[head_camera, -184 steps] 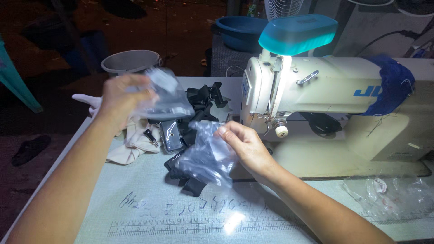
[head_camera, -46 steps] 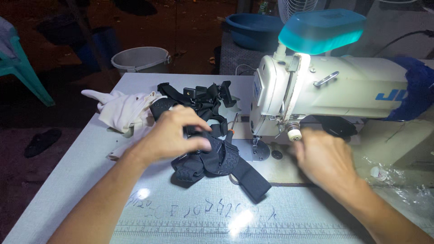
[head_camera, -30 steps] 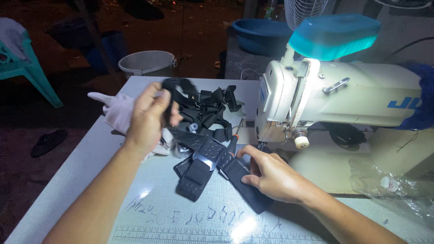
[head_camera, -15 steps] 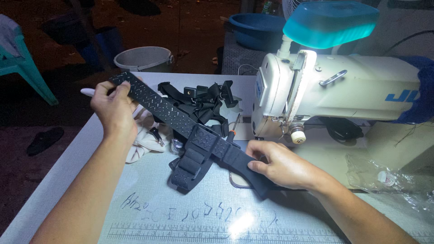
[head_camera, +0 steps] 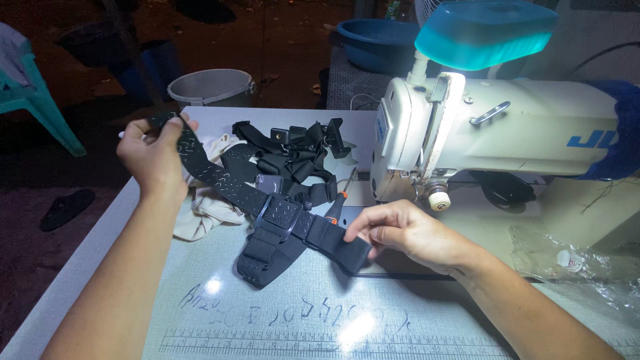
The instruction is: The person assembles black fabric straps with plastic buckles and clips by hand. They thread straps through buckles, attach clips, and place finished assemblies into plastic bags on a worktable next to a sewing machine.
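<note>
Night scene, dark surroundings. Single bright source: lamp [head_camera: 485, 33] mounted over the sewing machine [head_camera: 493, 143], teal shade glowing. Hard glare spots on the glossy table [head_camera: 287, 313]. Floor and background dim, grainy. Foreground sharp; mild wide-angle bending at edges.

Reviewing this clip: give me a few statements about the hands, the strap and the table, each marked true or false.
1. The left hand grips one end of the black strap. True.
2. The right hand rests on the sewing machine. False: it pinches the strap's other end, on the table.
3. A grey bucket stands beyond the table. True.
4. The strap hangs clear of the table. False: its middle lies on it.
</note>
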